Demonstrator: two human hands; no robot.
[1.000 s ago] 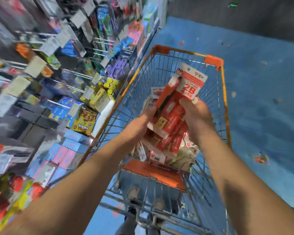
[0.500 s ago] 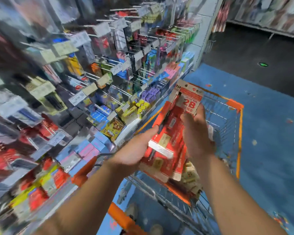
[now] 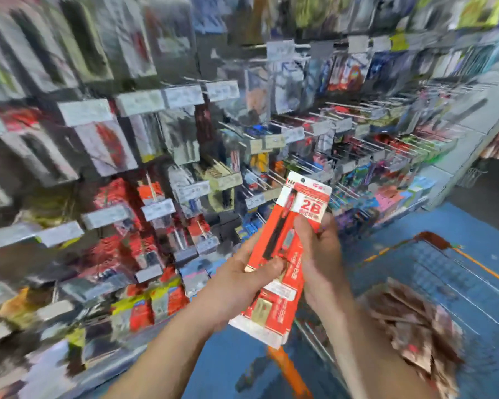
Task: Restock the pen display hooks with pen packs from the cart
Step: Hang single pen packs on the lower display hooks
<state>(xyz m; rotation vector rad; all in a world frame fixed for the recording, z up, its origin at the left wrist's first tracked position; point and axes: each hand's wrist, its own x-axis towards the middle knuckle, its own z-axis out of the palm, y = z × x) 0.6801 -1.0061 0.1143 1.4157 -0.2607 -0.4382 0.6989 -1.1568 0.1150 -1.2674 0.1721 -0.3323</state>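
Observation:
A stack of red and white pen packs marked "2B" stands upright between both hands in front of the display. My left hand grips the stack's left edge, thumb across the front. My right hand holds the right side, fingers curled round it. The wire cart with orange trim is at the lower right, and more packs lie in it, blurred. The pen display hooks with hanging packs and price tags fill the wall to the left and ahead.
Rows of hanging stationery and white price tags cover the blurred rack from floor to top. The blue floor runs between rack and cart. A white shelf end stands at the right.
The view has swung up and left from the cart toward the rack. Both hands have lifted the pack stack out of the cart and brought it in front of the hooks.

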